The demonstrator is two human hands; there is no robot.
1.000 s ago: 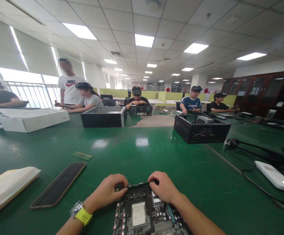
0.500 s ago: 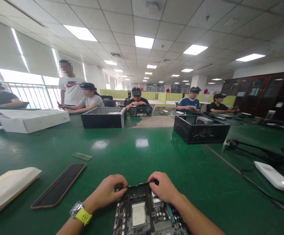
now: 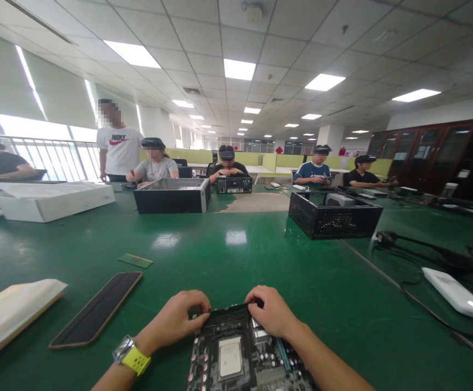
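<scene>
A dark computer motherboard (image 3: pixel 266 374) lies in front of me at the bottom of the view, its near part cut off by the frame. Its square silver processor (image 3: pixel 230 357) sits in the socket. My left hand (image 3: pixel 179 320), below a yellow-strapped watch (image 3: pixel 132 355), pinches the board's far left corner by the memory slots (image 3: pixel 228 316). At the far right corner, my right hand (image 3: pixel 273 314) is closed on the edge in the same way. The fingertips under the edge are partly hidden.
Left of me lie a phone (image 3: pixel 98 309), a green memory stick (image 3: pixel 136 260) and a paper packet (image 3: pixel 14 317). Black computer cases (image 3: pixel 336 222) and a white box (image 3: pixel 57 202) stand farther back. A white device (image 3: pixel 458 296) and cables are at right. Several people sit or stand beyond.
Both my hands keep their hold on the motherboard, with hardly any movement. Across the table, the seated person in grey has turned and drawn their arm back.
</scene>
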